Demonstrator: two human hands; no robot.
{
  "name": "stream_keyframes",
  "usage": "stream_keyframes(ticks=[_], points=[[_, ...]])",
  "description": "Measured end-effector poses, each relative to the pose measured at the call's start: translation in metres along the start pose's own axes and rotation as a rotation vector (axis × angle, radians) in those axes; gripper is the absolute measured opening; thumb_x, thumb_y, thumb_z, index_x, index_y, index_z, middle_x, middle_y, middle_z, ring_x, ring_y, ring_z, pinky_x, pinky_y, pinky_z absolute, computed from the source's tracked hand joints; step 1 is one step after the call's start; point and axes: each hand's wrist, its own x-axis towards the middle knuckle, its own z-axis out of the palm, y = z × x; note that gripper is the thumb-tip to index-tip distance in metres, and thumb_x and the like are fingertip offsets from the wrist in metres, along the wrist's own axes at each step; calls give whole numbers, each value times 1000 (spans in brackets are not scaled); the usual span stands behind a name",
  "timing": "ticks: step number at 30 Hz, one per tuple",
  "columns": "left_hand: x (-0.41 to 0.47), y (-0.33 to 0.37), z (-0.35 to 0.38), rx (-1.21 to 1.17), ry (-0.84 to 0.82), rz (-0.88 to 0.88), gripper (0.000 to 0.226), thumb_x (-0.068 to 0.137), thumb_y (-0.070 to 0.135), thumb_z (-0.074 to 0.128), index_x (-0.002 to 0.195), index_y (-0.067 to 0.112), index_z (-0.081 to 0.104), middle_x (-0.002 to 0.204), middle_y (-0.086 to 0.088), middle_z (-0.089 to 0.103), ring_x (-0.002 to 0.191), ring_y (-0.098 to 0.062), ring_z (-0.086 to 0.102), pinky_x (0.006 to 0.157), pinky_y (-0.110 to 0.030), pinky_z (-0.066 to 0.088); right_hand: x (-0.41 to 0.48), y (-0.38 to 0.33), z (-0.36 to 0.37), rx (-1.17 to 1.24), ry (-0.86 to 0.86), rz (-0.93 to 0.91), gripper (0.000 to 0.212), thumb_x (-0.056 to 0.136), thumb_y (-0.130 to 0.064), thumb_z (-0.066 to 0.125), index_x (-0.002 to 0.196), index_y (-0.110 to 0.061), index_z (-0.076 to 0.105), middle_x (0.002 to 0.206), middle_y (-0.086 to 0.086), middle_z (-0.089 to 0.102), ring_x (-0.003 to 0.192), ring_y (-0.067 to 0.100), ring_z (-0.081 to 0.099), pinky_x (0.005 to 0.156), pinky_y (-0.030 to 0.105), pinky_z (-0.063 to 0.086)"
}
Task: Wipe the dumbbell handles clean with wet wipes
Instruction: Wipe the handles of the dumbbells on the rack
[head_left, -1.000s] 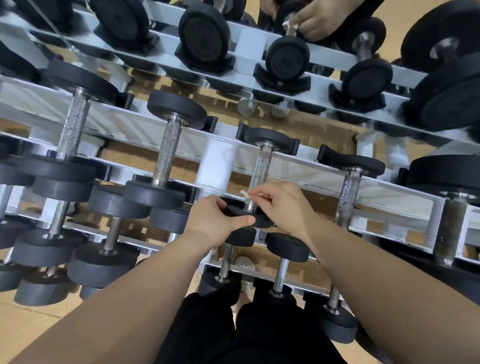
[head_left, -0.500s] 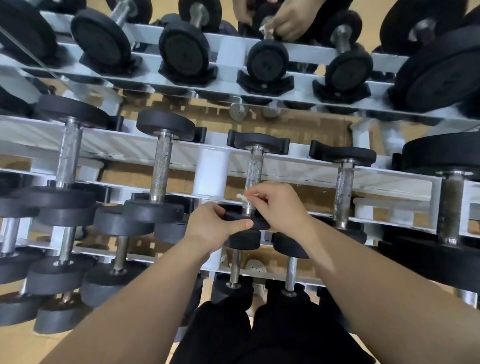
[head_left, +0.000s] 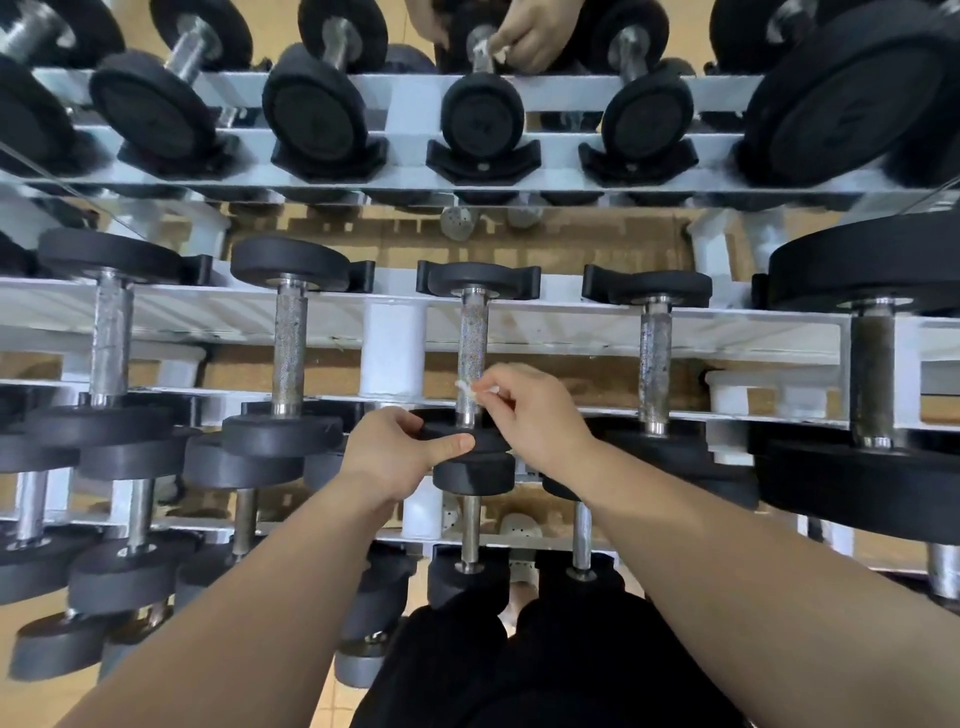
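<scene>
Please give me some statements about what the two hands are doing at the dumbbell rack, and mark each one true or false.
1. The right hand pinches a white wipe against a metal handle. True.
2. The left hand rests flat on the floor. False: it grips the black end weight of that dumbbell.
3. The wipe touches the far end of the handle. False: it is at the near end, just above the gripped weight.
4. The dumbbell lies on the white rack. True.
</scene>
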Motion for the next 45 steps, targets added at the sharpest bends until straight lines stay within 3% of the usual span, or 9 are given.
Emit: stream_keyframes(ticks=[6,10,16,19,24,31,38,42,45], points=[[0,-5,-7,-59,-10,-40,70,63,35,97,118,11,60,97,-12,74,75,-22,71,81,-56,59,54,-17,-6,281,104,197,4,97,-24,61,97,-26,64,79,-11,60,71,5,56,65,22,42],[0,-6,-10,-91,-23,-44,67,66,31,96,120,12,61,94,-10,76,73,-21,73,84,-55,58,55,-21,-8,330,112,251,6,98,-24,60,94,-29,63,82,-10,61,73,4,57,63,19,42],[7,-6,-20,-66,-63,-28,66,67,32,94,122,7,65,89,-11,76,64,-19,72,77,-45,61,5,-15,13,241,-78,153,7,95,-23,64,89,-26,64,70,-8,59,67,12,55,66,34,48],[7,-9,-20,-73,-59,-23,65,70,32,92,124,9,65,87,-8,76,64,-18,72,68,-37,59,26,-22,11,248,1,151,7,97,-25,61,90,-27,62,69,-13,55,65,4,52,62,25,43],[8,-10,-21,-77,-75,-24,64,70,32,93,123,8,66,85,-5,76,63,-19,71,61,-32,56,64,-36,-2,429,172,322,5,100,-25,58,98,-25,63,89,-3,65,81,11,62,66,20,47],[8,-9,-27,-123,-109,-18,76,62,34,91,129,9,64,97,-15,76,68,-22,70,75,-45,64,3,-16,10,329,-138,246,5,96,-26,62,92,-28,63,85,-7,63,77,8,58,69,26,46],[9,-10,-27,-107,-106,-25,65,75,25,89,132,9,61,85,-10,75,62,-17,69,56,-27,57,58,-29,4,499,150,361,5,99,-25,58,97,-24,62,94,-3,66,84,12,63,72,28,53],[10,-9,-28,-91,-117,-15,62,75,26,89,129,10,63,90,-14,77,60,-17,68,70,-36,61,51,-22,-6,447,-4,314,5,100,-24,57,97,-27,60,100,-4,65,92,13,62,80,29,53],[12,-7,-29,-82,-133,-11,55,75,24,89,122,7,65,87,-16,73,53,-15,62,65,-32,55,22,-6,-1,220,-230,222,14,97,-29,60,86,-37,57,91,-11,65,88,12,62,86,41,53]])
